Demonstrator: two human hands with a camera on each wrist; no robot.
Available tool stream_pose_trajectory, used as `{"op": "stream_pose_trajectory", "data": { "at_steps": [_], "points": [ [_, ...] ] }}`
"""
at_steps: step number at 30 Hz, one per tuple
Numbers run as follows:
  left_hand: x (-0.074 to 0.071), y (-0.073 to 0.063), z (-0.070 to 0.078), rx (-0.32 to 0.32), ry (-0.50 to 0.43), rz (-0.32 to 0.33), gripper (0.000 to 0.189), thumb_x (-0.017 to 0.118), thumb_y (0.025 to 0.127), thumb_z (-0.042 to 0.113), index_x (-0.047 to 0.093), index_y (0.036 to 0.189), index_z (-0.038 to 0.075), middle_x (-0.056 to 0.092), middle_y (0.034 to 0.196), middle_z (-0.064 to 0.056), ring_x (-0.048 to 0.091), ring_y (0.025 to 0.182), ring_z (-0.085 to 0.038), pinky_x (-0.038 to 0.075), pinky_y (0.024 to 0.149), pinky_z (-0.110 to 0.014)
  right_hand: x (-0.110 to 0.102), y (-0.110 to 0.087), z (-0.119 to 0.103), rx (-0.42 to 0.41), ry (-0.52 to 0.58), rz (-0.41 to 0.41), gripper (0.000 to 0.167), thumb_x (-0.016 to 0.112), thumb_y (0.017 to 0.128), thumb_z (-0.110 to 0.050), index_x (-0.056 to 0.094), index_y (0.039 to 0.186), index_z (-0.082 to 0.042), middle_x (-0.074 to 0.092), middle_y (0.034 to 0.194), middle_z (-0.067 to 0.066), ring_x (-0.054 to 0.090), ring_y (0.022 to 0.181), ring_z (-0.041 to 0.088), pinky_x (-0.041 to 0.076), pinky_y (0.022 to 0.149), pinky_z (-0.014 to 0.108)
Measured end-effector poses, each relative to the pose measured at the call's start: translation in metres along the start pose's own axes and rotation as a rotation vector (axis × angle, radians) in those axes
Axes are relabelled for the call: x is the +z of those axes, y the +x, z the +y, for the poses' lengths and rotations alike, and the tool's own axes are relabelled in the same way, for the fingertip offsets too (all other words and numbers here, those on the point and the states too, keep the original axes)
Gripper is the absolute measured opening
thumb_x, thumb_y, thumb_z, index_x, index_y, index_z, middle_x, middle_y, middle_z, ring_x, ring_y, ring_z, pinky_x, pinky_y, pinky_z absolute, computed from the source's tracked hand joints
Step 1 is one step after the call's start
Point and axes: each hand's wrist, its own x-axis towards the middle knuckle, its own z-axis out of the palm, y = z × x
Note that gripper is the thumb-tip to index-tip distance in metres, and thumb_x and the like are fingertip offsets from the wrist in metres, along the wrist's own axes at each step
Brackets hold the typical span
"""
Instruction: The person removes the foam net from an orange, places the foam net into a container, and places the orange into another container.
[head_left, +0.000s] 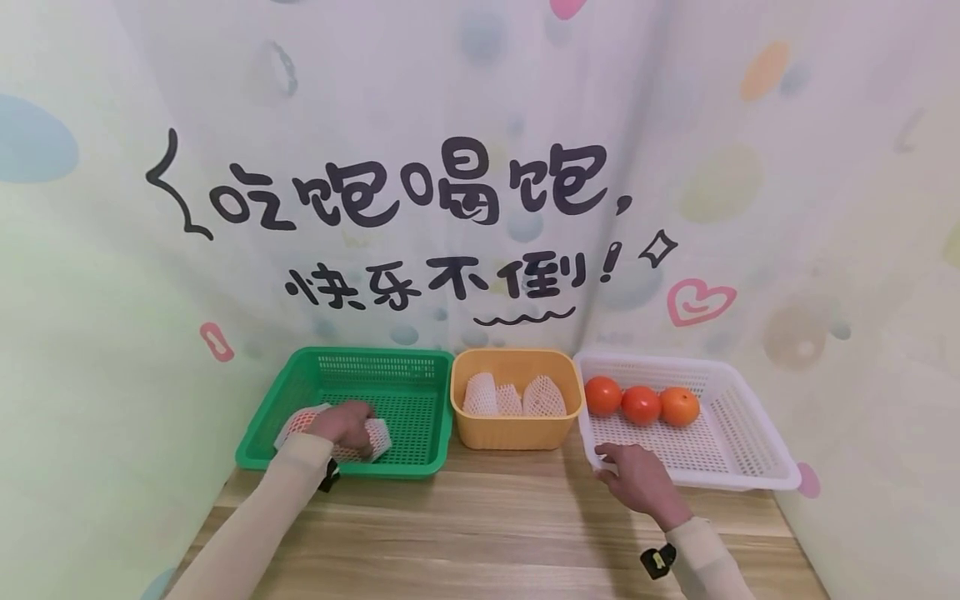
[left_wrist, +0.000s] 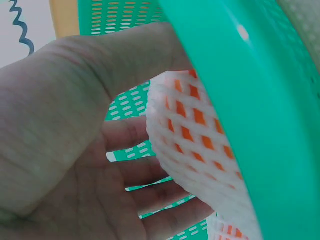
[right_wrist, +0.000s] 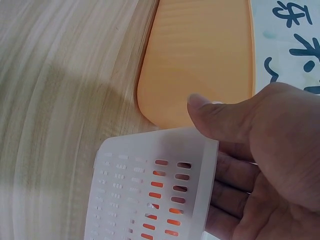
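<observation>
A round orange fruit in white foam netting (left_wrist: pixel 195 132) is clamped by the left hand (head_left: pixel 347 423) at six o'clock in the green plastic basket (head_left: pixel 415 417). The right hand (head_left: pixel 637 477) pinches the white plastic basket (head_left: pixel 738 417) at eight o'clock, perhaps for steadiness.

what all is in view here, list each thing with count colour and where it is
green basket: one, green, left on the table
net-wrapped fruits: at least two, orange-red under white foam, in the green basket
bin: one, yellow-orange, between the baskets
foam nets: at least three, white, in the bin
white basket: one, white, right
bare fruits: three, red to orange, in the white basket
table: one, wood-toned, underneath
backdrop: pale, black writing, behind
wrist devices: two, black, one per wrist
sleeves: two, cream, on both arms
left hand: one, gripping a wrapped fruit
right hand: one, gripping the white basket's rim
</observation>
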Motion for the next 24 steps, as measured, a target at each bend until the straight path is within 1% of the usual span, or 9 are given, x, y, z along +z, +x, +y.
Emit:
{"op": "stream_pose_trajectory", "data": {
  "at_steps": [5,7,11,13,19,24],
  "points": [
    [0.003,0.001,0.002,0.036,-0.059,0.038,0.065,0.085,0.080,0.014,0.057,0.138,0.002,0.067,0.119,-0.015,0.064,0.101,-0.029,0.056,0.080,-0.048,0.000,0.000,0.000,-0.002,-0.002,0.004,0.029,0.082,0.085,-0.019,0.076,0.110,-0.007,0.079,0.097,0.008,0.075,0.090,0.025,0.060,0.078,0.047],
    [0.004,0.001,0.003,0.052,-0.072,0.060,0.070,0.085,0.080,0.016,0.054,0.141,0.001,0.066,0.123,-0.016,0.064,0.104,-0.030,0.056,0.081,-0.048,0.000,0.000,0.000,-0.002,0.000,0.004,0.029,0.082,0.085,-0.019,0.076,0.111,-0.007,0.079,0.098,0.008,0.075,0.089,0.025,0.060,0.078,0.047],
    [0.007,-0.001,0.007,0.095,-0.102,0.118,0.072,0.086,0.080,0.018,0.054,0.142,0.001,0.066,0.129,-0.018,0.065,0.108,-0.034,0.057,0.083,-0.050,0.000,0.000,0.000,-0.005,0.005,0.006,0.030,0.082,0.085,-0.019,0.076,0.111,-0.006,0.079,0.098,0.008,0.075,0.090,0.025,0.060,0.078,0.047],
    [0.009,-0.002,0.010,0.109,-0.120,0.148,0.071,0.087,0.079,0.018,0.056,0.140,0.001,0.066,0.127,-0.018,0.066,0.105,-0.032,0.057,0.082,-0.049,0.000,0.000,0.000,-0.004,0.007,0.007,0.029,0.082,0.085,-0.019,0.076,0.111,-0.006,0.079,0.099,0.008,0.075,0.090,0.025,0.060,0.078,0.047],
    [0.010,-0.008,0.024,0.114,-0.160,0.228,0.074,0.089,0.075,0.021,0.057,0.139,0.002,0.068,0.124,-0.015,0.064,0.101,-0.026,0.057,0.083,-0.045,0.002,-0.001,0.002,0.004,0.009,0.009,0.029,0.082,0.085,-0.018,0.076,0.111,-0.006,0.079,0.099,0.008,0.075,0.091,0.026,0.060,0.079,0.048],
    [0.012,-0.010,0.033,0.117,-0.205,0.269,0.073,0.090,0.074,0.024,0.059,0.137,0.004,0.068,0.119,-0.013,0.064,0.099,-0.024,0.056,0.081,-0.043,0.002,-0.001,0.003,0.008,0.017,0.006,0.030,0.082,0.085,-0.018,0.076,0.111,-0.005,0.079,0.100,0.009,0.075,0.091,0.026,0.061,0.079,0.048]
  ]
}}
